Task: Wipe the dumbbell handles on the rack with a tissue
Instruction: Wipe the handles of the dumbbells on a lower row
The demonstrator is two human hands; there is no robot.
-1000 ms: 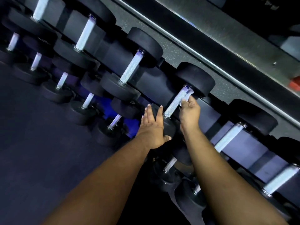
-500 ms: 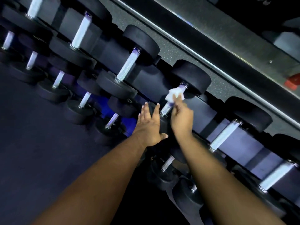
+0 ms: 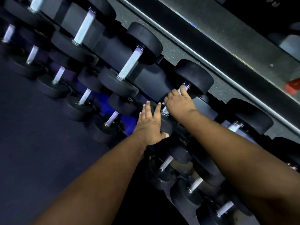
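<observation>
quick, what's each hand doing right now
Left hand: open, fingers straight, resting on the dumbbell head.
Right hand: wrapped round the handle; tissue hidden.

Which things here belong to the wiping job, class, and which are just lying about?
In the job: right hand wrapped round the dumbbell handle; left hand resting on that dumbbell's near head; no tissue visible.

Lying about: red object; floor.
</observation>
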